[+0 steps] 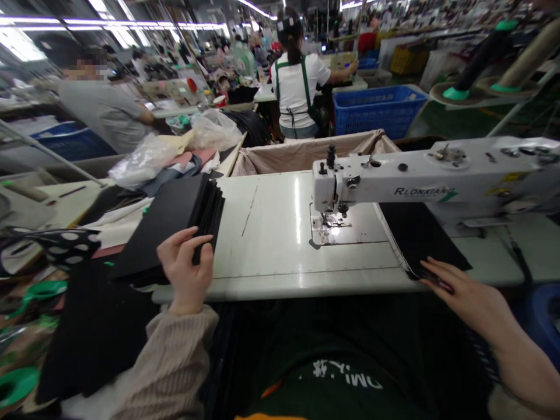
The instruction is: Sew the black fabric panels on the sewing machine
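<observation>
My left hand (188, 265) is at the near right edge of a stack of black pieces (166, 216) on the left of the table; its fingers are curled and apart, with nothing visibly held. On the right, my right hand (464, 291) lies at the near edge of black panels (420, 233) with a pale edge, beside the sewing machine. Under its fingers is a small dark tool (440, 280), partly hidden. The white sewing machine (394, 178) stands over its metal needle plate (350, 227), between the stack and the panels.
More black material (96, 326) hangs below the stack at the left. Plastic bags (144, 160) and fabric scraps lie behind the stack. A cloth-lined bin (280, 156) borders the table's far edge. Beyond are a blue basket (376, 111) and people seated at other tables. Thread cones stand upper right.
</observation>
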A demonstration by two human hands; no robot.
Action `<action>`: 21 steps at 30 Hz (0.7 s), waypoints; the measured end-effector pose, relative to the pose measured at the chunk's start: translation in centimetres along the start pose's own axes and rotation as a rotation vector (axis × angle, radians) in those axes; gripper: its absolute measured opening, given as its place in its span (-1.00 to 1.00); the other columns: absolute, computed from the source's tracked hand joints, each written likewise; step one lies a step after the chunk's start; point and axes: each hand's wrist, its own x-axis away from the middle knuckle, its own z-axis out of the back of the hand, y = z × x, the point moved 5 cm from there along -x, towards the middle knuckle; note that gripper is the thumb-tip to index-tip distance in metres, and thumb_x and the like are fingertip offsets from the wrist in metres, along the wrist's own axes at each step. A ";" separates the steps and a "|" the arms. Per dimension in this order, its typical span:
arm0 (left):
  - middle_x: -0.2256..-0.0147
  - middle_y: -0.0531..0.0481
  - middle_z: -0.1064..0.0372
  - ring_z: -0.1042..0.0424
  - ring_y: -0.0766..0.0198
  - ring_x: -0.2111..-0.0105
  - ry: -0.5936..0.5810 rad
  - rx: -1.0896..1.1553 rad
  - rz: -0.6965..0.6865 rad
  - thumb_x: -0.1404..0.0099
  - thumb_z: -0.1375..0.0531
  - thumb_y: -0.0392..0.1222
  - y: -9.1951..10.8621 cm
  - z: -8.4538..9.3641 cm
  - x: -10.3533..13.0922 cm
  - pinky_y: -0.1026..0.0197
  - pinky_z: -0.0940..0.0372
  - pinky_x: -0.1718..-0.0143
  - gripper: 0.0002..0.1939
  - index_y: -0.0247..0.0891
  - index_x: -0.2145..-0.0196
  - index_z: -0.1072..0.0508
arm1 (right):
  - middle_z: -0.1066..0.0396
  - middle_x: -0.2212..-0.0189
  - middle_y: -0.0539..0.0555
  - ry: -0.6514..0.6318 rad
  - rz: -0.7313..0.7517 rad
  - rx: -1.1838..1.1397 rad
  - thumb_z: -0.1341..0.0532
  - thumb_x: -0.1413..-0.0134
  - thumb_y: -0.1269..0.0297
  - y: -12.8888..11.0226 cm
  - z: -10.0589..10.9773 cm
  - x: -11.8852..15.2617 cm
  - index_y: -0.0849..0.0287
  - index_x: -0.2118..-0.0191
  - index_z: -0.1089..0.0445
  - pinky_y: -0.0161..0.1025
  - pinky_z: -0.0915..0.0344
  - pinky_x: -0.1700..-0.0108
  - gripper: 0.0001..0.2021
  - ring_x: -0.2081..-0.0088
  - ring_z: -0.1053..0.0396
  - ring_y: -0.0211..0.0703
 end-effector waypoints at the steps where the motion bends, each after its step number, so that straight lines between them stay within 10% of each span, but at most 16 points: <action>1: 0.05 -0.14 -0.39 -0.32 0.05 -0.04 -0.064 0.151 0.058 -0.35 -0.15 -0.05 2.2 -2.0 0.5 -0.06 -0.14 -0.17 -0.75 -0.23 0.20 -0.53 | -0.36 -0.18 -0.02 -0.006 0.018 0.011 -0.09 -0.25 0.01 -0.1 0.2 0.0 -0.10 -0.19 -0.32 -0.19 -0.45 0.24 -0.57 0.06 -0.49 -0.03; 5: 0.19 -0.10 -0.43 -0.41 0.24 0.23 -0.716 0.920 0.462 -0.40 -0.09 0.04 12.7 -13.5 3.8 0.18 -0.33 0.16 -0.63 -0.25 0.09 -0.53 | -0.45 -0.07 0.06 0.025 0.076 0.051 -0.05 -0.27 0.18 -0.6 0.6 0.0 0.04 -0.15 -0.35 -0.20 -0.42 0.25 -0.62 0.08 -0.50 -0.04; 9: 0.22 -0.11 -0.42 -0.35 0.38 0.36 -0.959 1.511 0.902 -0.35 -0.17 0.10 19.8 -21.1 5.2 0.33 -0.31 0.31 -0.57 -0.30 0.07 -0.56 | -0.52 0.07 0.10 0.080 0.055 0.060 -0.08 -0.24 0.24 -1.5 0.8 0.0 0.13 -0.03 -0.40 -0.21 -0.38 0.30 -0.69 0.19 -0.52 -0.05; 21: 0.44 -0.01 -0.39 -0.28 0.51 0.52 -0.860 1.709 1.137 -0.22 -0.35 -0.05 21.6 -24.1 4.5 0.42 -0.21 0.51 -0.68 -0.42 0.27 -0.56 | -0.48 0.05 0.09 0.062 0.117 -0.013 -0.10 -0.14 0.43 -5.0 3.0 -0.2 0.11 0.00 -0.40 -0.19 -0.31 0.22 -0.67 0.19 -0.47 -0.07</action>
